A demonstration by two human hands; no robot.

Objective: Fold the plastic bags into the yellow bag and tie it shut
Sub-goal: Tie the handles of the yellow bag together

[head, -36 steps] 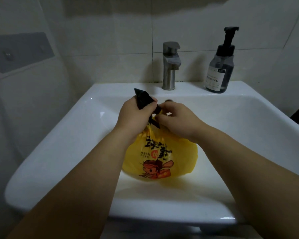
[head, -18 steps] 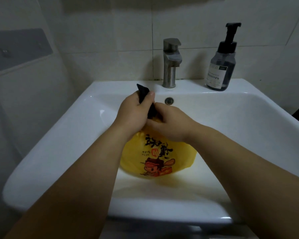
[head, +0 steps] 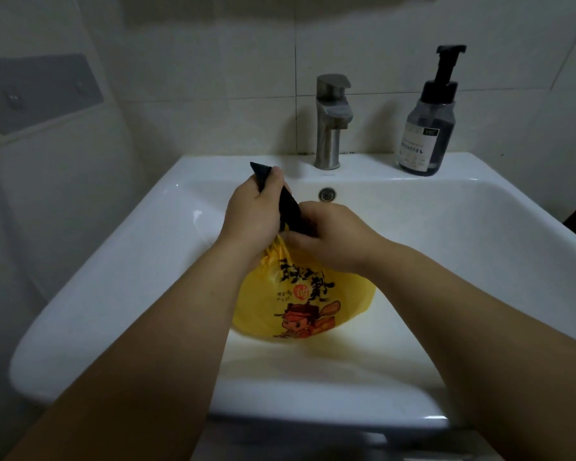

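A yellow plastic bag [head: 300, 304] with black lettering and a cartoon figure hangs bulging inside the white sink [head: 479, 261]. Its gathered neck disappears between my two hands. My left hand [head: 253, 217] is closed around a black folded plastic bag [head: 291, 211], whose tip sticks out above my fingers. My right hand [head: 330, 234] sits right beside it, pinching the lower end of the black bag at the yellow bag's mouth. How far the black bag reaches inside is hidden by my hands.
A steel faucet [head: 331, 121] stands at the back of the sink, with the overflow hole [head: 327, 194] just below it. A dark pump soap bottle [head: 428, 128] rests on the back right ledge. Tiled walls close in behind and on the left.
My right hand has closed in against my left hand over the bag's mouth, and the black bag has been pushed lower. The yellow bag sits about where it was.
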